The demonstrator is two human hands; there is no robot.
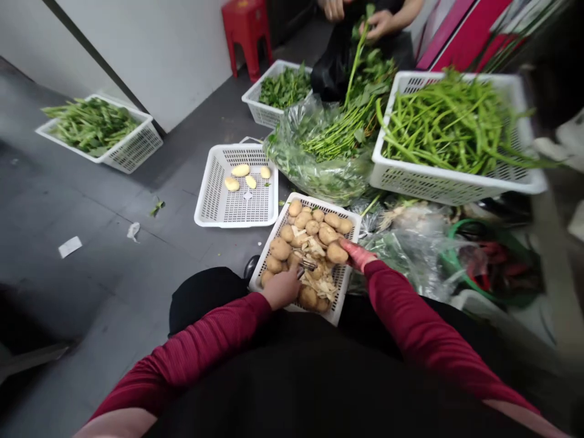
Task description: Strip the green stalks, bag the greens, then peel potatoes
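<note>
White basket (343,286): filled with brown potatoes and peels, set on the floor by the knees.
Right hand (358,254): a potato (337,253) is gripped at the basket's right edge.
Left hand (281,288): closed around a peeler (308,264) over the basket.
Second basket (214,201): four peeled potatoes (240,170) are kept inside.

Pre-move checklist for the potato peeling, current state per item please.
1. Right hand on a potato: ok, fingers close on an unpeeled one in the potato basket.
2. Left hand holding the peeler: ok, though the blade is mostly hidden.
3. Unpeeled stock left: ok, many brown potatoes remain among the peel scraps.
4. Room in the peeled-potato basket: ok, only four peeled potatoes in it.
5. Co-worker's hands apart from the work: ok, they handle greens at the far side.
6. Peeler edge condition: cannot tell.
</note>
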